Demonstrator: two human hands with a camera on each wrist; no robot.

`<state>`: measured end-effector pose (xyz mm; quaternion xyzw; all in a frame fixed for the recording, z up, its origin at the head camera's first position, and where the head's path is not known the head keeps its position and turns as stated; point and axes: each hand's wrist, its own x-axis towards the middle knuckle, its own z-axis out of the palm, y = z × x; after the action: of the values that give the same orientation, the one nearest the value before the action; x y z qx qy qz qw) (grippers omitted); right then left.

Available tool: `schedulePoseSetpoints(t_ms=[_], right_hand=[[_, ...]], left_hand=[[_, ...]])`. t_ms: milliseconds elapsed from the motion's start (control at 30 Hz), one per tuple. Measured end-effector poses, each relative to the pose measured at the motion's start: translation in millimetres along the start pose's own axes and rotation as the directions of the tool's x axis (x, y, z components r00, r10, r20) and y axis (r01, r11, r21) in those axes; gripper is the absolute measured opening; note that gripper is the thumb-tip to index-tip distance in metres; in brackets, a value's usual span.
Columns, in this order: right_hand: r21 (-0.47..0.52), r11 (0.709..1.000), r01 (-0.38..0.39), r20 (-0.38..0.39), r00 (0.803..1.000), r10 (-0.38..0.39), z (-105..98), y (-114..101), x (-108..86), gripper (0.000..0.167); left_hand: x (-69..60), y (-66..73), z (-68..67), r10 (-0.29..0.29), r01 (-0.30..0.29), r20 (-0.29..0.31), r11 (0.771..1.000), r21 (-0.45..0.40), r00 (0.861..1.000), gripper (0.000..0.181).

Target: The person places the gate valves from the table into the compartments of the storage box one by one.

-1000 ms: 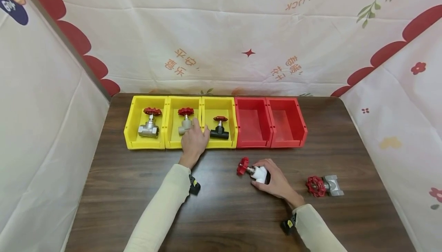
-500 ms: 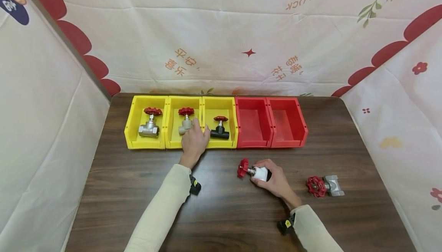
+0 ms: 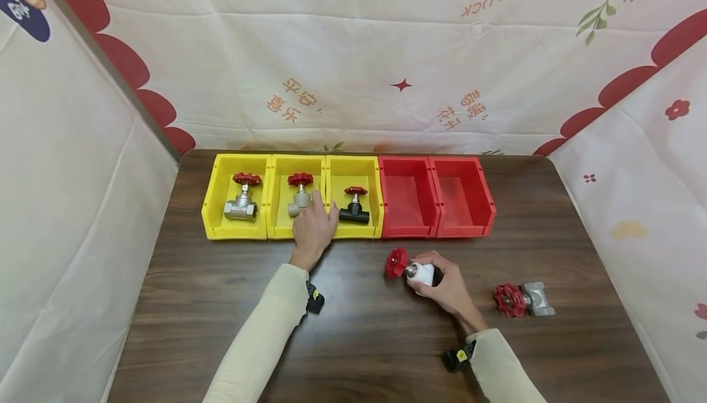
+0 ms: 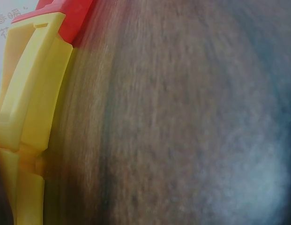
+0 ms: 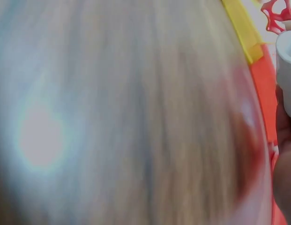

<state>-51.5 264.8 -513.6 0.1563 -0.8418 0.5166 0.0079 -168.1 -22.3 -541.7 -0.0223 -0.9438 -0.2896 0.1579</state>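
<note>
My right hand (image 3: 446,283) holds a white valve (image 3: 422,273) by its body, above the table in the head view. The valve's red handwheel (image 3: 396,263) points left. In the right wrist view the valve's round white end (image 5: 287,70) shows at the right edge. My left hand (image 3: 315,226) rests at the front of the yellow bins, its index finger over the middle bin (image 3: 280,229) and its thumb over the right yellow bin (image 3: 370,230). Just beyond that index finger lies a grey valve (image 3: 299,202); a black valve (image 3: 355,213) lies right of the thumb.
A metal valve (image 3: 240,207) lies in the leftmost yellow bin (image 3: 216,231). Two red bins (image 3: 409,231) adjoin the yellow ones on the right. Another metal valve (image 3: 533,299) with a red handwheel lies on the wooden table (image 3: 353,341), right of my right hand. Printed cloth hangs around the table.
The white valve has turned in my right hand, so its handwheel faces more toward the head camera. My left hand stays at the bins. The head view has shifted slightly.
</note>
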Motion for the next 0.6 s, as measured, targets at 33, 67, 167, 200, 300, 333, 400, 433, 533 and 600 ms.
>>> schedulePoseSetpoints(t_ms=[33, 67, 167, 200, 300, 333, 400, 433, 533, 600], right_hand=[[0.01, 1.0, -0.005, -0.016, 1.0, 0.005, 1.6, -2.0, 1.1, 0.035], [0.022, 1.0, -0.011, -0.034, 0.999, 0.011, 3.3, -3.8, 2.3, 0.036], [0.069, 0.997, -0.032, -0.101, 0.994, 0.039, 8.9, -5.9, 6.5, 0.036], [0.089, 0.995, -0.044, -0.126, 0.991, 0.055, 10.9, -5.2, 8.1, 0.036], [0.114, 0.987, -0.112, -0.225, 0.965, 0.136, 16.4, -0.1, 12.9, 0.036], [0.119, 0.983, -0.142, -0.26, 0.951, 0.168, 18.3, 1.5, 15.1, 0.036], [0.117, 0.973, -0.198, -0.331, 0.916, 0.226, 22.5, 4.4, 20.6, 0.035], [0.111, 0.966, -0.232, -0.369, 0.893, 0.257, 24.7, 4.6, 23.8, 0.035], [0.139, 0.94, -0.311, -0.47, 0.815, 0.339, 30.2, 0.3, 34.8, 0.037], [0.159, 0.92, -0.358, -0.525, 0.758, 0.386, 33.0, -5.0, 43.1, 0.039]], left_hand=[[-0.2, 0.1, 0.1, -0.003, 0.002, 0.002, 1.0, 0.001, 1.0, 0.031], [-0.3, 0.3, 0.0, -0.004, 0.004, 0.004, 1.0, 0.0, 1.0, 0.031], [-0.7, -0.2, 0.4, -0.002, 0.002, -0.003, 1.0, -0.004, 1.0, 0.031], [-0.9, -0.4, 0.5, 0.0, 0.0, -0.005, 1.0, -0.006, 1.0, 0.031], [-0.4, -0.3, 2.4, 0.009, -0.009, -0.012, 1.0, -0.004, 1.0, 0.031], [-0.2, -0.4, 2.8, 0.012, -0.012, -0.014, 1.0, -0.001, 1.0, 0.031], [-0.1, -0.7, 3.5, 0.013, -0.013, -0.021, 1.0, 0.0, 1.0, 0.031], [-0.1, -0.9, 3.8, 0.014, -0.014, -0.024, 1.0, 0.001, 1.0, 0.031], [-0.3, -1.8, 3.8, 0.018, -0.018, -0.033, 1.0, 0.0, 0.999, 0.031], [-0.2, -2.2, 3.8, 0.021, -0.022, -0.036, 1.0, -0.002, 0.999, 0.031]])
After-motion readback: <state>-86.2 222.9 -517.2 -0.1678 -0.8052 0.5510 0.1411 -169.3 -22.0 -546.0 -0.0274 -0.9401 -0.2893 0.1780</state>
